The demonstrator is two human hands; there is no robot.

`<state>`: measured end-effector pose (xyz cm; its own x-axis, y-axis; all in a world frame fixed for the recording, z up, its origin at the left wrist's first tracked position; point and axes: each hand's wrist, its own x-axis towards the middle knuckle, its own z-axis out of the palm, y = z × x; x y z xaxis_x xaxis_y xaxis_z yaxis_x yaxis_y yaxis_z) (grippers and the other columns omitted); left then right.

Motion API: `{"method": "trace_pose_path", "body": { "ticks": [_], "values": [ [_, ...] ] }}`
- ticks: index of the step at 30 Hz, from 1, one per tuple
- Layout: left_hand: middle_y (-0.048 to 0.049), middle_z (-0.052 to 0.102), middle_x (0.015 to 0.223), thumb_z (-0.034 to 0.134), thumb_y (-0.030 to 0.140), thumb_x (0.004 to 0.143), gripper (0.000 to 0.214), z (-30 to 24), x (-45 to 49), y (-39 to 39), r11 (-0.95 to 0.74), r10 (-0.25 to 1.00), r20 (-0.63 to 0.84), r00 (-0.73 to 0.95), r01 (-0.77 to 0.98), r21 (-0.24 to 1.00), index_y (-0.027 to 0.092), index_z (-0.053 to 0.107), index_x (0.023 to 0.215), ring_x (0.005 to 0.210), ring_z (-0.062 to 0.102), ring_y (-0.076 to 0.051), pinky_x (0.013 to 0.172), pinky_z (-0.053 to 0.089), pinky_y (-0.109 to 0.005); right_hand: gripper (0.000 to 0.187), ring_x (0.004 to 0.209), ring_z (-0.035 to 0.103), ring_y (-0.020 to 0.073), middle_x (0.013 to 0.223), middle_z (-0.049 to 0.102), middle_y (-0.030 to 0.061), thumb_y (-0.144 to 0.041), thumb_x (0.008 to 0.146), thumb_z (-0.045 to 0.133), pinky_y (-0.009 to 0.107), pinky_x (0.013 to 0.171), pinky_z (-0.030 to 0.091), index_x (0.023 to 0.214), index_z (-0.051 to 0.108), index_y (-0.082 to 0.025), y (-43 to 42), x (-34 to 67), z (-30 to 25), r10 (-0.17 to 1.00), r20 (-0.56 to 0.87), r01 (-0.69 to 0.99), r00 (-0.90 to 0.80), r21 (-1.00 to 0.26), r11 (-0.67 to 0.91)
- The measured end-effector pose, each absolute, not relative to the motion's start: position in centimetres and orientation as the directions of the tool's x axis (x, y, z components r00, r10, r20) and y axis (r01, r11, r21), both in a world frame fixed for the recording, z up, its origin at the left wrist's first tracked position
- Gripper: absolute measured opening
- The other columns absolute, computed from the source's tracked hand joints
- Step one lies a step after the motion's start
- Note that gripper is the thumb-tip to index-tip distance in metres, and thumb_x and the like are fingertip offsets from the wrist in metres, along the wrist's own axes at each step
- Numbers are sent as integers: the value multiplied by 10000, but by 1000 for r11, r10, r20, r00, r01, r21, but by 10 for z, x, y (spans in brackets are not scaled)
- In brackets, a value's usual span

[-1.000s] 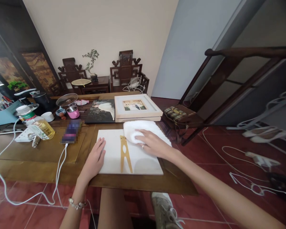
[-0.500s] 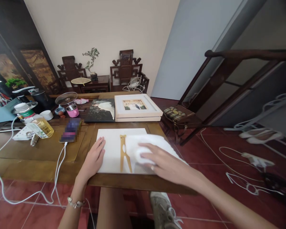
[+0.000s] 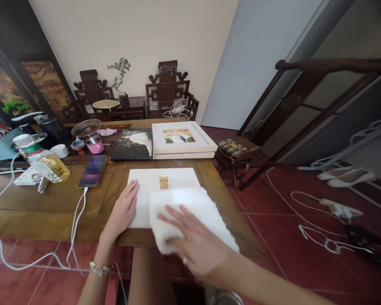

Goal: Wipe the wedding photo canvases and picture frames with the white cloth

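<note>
A white rectangular board (image 3: 143, 178) lies at the table's front edge, with the top of a tan bear-like figure (image 3: 163, 183) showing on it. My left hand (image 3: 126, 207) rests along the board's left edge, fingers stretched out, holding nothing. Under my right hand (image 3: 193, 239) is a fluffy white cloth (image 3: 190, 199), which spreads over the board's right part and hides the lower part of the figure. The right fingers press on the cloth and the thumb grips its near edge; motion blurs them slightly.
Behind the board are a framed picture (image 3: 184, 142) and a dark photo panel (image 3: 131, 146). To the left are a phone (image 3: 92, 171) on a white cable, an oil-coloured bottle (image 3: 51, 163) and a pink cup (image 3: 95, 145). A bag (image 3: 233, 148) sits on the chair at right.
My right hand has moved toward me and slightly left with the cloth, which now covers most of the figure. The left hand stays on the board's edge.
</note>
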<state>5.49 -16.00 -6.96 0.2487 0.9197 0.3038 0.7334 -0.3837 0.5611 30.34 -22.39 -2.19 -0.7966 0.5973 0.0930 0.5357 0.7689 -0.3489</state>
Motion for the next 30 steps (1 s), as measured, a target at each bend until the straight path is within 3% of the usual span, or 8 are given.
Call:
{"method": "trace_pose_path", "body": {
  "ticks": [4,9,13,19,25,30],
  "values": [
    [-97,414,1473,324,241,952,435,-71,54,-160,-405,910,321,262,726,555,178,481,1353,1395,321,-198,1156,263,-431,352,1410,193,306,1485,383,78,-105,743,518,570,1129,170,1039,667,-224,-230,303,-18,551,77,491,-831,-365,791],
    [-111,410,1474,319,245,955,442,-69,54,-161,-402,912,306,272,740,540,159,471,1362,1395,320,-206,1156,261,-432,353,1388,266,290,1321,555,133,-38,771,477,529,1123,215,1064,630,-161,-161,290,-8,640,126,573,-758,-339,746],
    [-116,402,1478,316,254,955,450,-66,55,-162,-394,917,291,275,744,539,144,470,1363,1399,311,-214,1157,262,-431,312,1364,314,304,1163,636,146,-62,853,414,555,1085,263,1101,592,-126,-121,279,-1,627,75,584,-776,-292,757],
    [-103,411,1474,325,252,956,439,-67,55,-161,-391,916,306,258,737,551,170,472,1361,1392,328,-213,1155,263,-439,390,1397,223,333,1397,466,202,-21,741,493,598,1107,159,1088,631,-135,-173,278,-13,621,92,568,-778,-320,759],
    [-111,409,1474,321,252,957,440,-69,54,-161,-414,906,319,277,732,541,160,472,1361,1393,325,-208,1154,272,-432,373,1404,214,296,1447,432,123,-96,740,538,520,1142,175,1081,641,-205,-234,288,-2,504,42,446,-863,-407,797],
    [-90,417,1472,328,254,956,436,-70,54,-160,-404,911,317,265,729,552,187,476,1360,1390,331,-207,1153,272,-438,407,1370,314,274,1351,538,128,-36,756,502,520,1112,241,1099,637,-209,-184,285,-3,651,79,586,-755,-362,724]
  ]
}}
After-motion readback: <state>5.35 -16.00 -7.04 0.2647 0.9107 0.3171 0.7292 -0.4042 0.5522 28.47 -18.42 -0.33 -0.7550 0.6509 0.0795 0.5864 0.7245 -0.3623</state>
